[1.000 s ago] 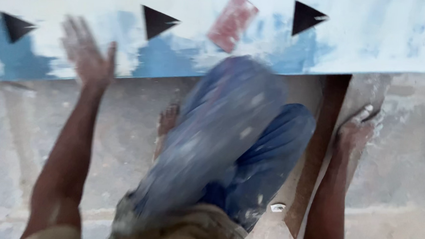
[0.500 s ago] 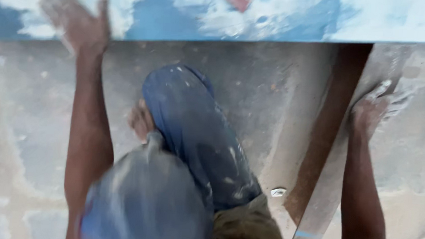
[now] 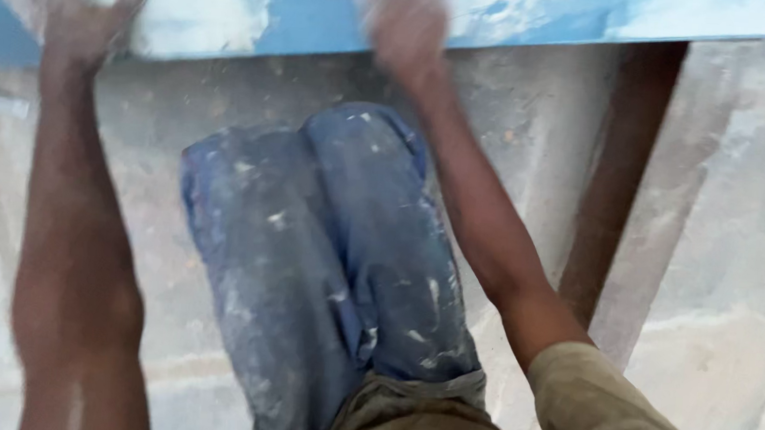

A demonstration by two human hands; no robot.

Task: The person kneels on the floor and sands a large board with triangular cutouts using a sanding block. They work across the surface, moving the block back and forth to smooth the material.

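Dusty concrete floor (image 3: 733, 263) lies below a blue and white painted board (image 3: 536, 21), which runs along the top and is cut off there. Left hand (image 3: 68, 10) lies flat and spread on the board; right hand (image 3: 403, 21), blurred, touches it too. Below the board, a bent knee in paint-spotted jeans (image 3: 336, 248) hides the floor, with a dark wooden plank (image 3: 624, 168) beside it.

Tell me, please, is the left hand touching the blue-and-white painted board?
Touching: the head view shows the left hand pressed flat against the blue-and-white painted board, fingers spread over its surface with no gap.
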